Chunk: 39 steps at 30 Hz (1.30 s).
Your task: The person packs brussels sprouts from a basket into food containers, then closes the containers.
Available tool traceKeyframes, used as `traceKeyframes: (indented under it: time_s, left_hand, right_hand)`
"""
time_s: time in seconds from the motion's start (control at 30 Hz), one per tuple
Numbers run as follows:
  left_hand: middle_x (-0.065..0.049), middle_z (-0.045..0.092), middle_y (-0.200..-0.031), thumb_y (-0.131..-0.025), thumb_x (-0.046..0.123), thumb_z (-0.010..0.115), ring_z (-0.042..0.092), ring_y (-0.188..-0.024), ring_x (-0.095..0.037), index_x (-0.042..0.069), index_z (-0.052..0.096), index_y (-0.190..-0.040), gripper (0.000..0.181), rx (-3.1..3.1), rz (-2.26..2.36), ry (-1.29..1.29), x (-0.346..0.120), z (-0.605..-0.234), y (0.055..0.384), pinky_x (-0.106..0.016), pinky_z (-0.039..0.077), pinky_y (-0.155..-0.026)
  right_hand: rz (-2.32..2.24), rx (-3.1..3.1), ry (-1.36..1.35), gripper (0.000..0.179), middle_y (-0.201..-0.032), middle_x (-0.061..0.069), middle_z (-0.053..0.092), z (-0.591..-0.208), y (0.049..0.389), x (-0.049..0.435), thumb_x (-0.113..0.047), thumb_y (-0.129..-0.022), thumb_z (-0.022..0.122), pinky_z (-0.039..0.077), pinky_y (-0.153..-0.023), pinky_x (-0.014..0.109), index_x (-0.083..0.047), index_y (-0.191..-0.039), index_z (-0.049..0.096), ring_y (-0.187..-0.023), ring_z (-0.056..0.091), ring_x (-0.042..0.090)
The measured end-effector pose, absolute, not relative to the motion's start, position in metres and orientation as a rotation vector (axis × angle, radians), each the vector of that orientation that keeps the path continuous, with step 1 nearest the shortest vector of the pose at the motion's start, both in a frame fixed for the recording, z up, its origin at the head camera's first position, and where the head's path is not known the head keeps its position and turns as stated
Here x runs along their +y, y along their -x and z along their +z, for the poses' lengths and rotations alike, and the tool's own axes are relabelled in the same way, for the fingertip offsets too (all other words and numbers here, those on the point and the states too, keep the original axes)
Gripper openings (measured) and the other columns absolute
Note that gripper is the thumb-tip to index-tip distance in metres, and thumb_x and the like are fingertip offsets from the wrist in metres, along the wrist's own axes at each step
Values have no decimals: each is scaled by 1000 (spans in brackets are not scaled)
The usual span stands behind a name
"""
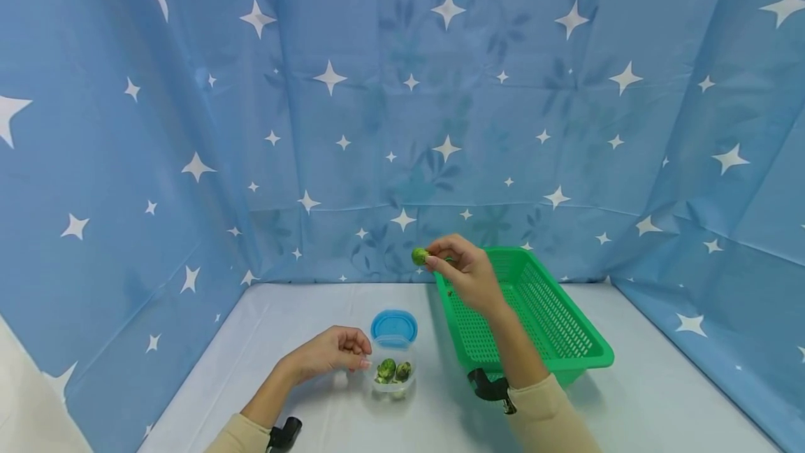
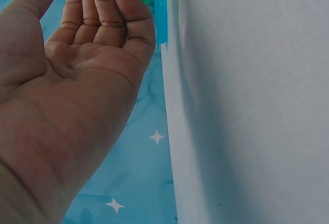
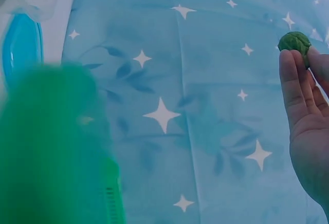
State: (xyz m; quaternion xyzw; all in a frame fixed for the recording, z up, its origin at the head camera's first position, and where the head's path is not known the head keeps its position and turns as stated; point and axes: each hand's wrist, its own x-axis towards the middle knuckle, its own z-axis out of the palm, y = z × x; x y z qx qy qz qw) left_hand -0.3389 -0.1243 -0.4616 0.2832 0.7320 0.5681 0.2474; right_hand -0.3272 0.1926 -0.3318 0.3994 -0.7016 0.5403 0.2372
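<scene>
Sprout in hand: a small green sprout [image 1: 420,256] is raised in the right hand's fingertips, seen against the curtain.
Right hand: the right hand [image 1: 464,273] pinches the sprout between thumb and fingers, which are nearly closed around it.
Left hand: the left hand [image 1: 333,355] is lower, fingers curled, tips at the edge of the tub; whether they grip it, I cannot tell.
Tub: the clear plastic tub [image 1: 391,388] stands just right of the left hand's fingertips, with at least two more sprouts [image 1: 386,370] inside.
Lid: the blue lid [image 1: 394,327] lies just beyond the tub, between the hands.
Basket: the green basket [image 1: 525,313], with slotted walls, sits partly beneath the right forearm and extends to its right.
Table: the white table [image 1: 302,411] lies under both hands, smooth, with soft shadows.
Room: blue curtain [image 1: 371,110] hangs beyond the hands and along both sides, printed with white four-pointed stars and darker leafy sprays.
Sleeves: beige sleeves [image 1: 547,411], with a black device at each wrist.
</scene>
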Motion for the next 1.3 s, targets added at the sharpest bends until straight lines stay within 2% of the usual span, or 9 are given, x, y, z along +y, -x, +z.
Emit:
traceKeyframes:
  time_s: [0.2,0.43,0.9,1.13,1.3]
  left_hand:
    - [1,68,-91,-95,15,77,61,-80,-12,-11,61,-118,38,1985,1552,-774,-125,-462,339,-32,53,-73]
    - [0,68,-91,-95,15,77,60,-79,-12,-10,62,-118,37,1998,1555,-765,-126,-462,340,-32,53,-73]
    - [0,67,-90,-95,16,77,61,-77,-13,-11,61,-118,39,2000,1541,-777,-125,-463,341,-32,52,-72]
    - [0,67,-89,-95,15,77,61,-78,-12,-11,61,-119,38,1991,1543,-780,-124,-464,341,-32,52,-73]
    - [1,67,-88,-95,15,77,60,-77,-13,-11,61,-118,38,1992,1548,-775,-124,-463,342,-32,52,-72]
  right_hand:
    - [1482,-1931,-1070,15,-100,23,65,-347,321,191,9,-98,63,61,-74,26,5,-112,69,-86,73,30]
    - [1497,-1952,-1040,15,-100,21,66,-354,322,190,5,-100,63,62,-80,29,3,-114,69,-87,73,23]
    - [1551,-2037,-1059,16,-97,22,72,-371,330,190,1,-100,65,63,-80,33,0,-116,69,-87,74,33]
    - [1547,-2109,-1062,15,-97,19,73,-377,332,183,-3,-100,67,63,-79,33,-2,-115,70,-87,75,28]
    - [1508,-2218,-1036,13,-98,17,72,-380,330,179,-8,-101,68,63,-79,33,-3,-113,70,-87,74,30]
